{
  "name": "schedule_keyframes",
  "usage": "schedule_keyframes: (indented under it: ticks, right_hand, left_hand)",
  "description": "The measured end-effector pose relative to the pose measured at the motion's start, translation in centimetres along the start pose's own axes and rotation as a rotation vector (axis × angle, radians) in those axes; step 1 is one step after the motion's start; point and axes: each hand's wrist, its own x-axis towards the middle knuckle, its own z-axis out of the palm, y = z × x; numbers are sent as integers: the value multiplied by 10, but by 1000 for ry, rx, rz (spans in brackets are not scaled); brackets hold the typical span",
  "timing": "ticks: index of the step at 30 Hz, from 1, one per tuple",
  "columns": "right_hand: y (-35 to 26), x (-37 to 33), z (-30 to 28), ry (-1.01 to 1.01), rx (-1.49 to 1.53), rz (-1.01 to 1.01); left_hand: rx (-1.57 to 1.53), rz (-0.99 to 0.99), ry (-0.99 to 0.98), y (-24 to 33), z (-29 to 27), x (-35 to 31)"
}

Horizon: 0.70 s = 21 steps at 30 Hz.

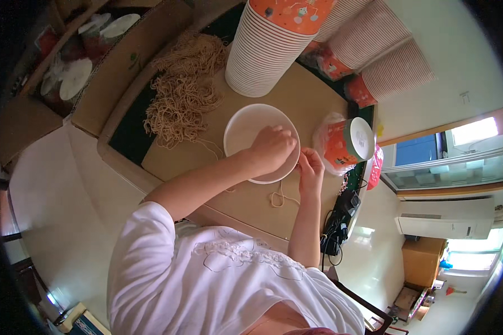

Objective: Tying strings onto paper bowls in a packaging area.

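I have the white bowl (241,124) on the brown board (246,215), its mouth facing up, with the left hand (273,148) curled over its interior and the right hand (311,168) drawn together beside its rim (I cannot tell whether either one grips the bowl or some cord (278,201)). Beyond it I see a tall stack of nested orange-and-white tubs (262,50), a heap of tan twine (187,92) to its left, an orange tub (341,144) in clear plastic at right, and white-topped packages (75,79) inside a cardboard box (129,58).
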Motion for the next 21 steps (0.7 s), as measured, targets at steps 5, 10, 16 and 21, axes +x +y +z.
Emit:
schedule_keyframes:
  ticks: [5,10,16,21]
  right_hand:
    - [-4,-14,2,-28,-83,-29]
    - [-9,-50,13,20,-44,-14]
    - [-15,-77,38,100,33,-3]
    - [-9,-77,38,177,75,-129]
  left_hand:
    - [-88,128,19,-7,-3,-4]
    - [-369,-22,-368,6,-38,-20]
    - [-127,-108,-410,36,-45,-53]
    - [-521,-386,-175,48,-51,-54]
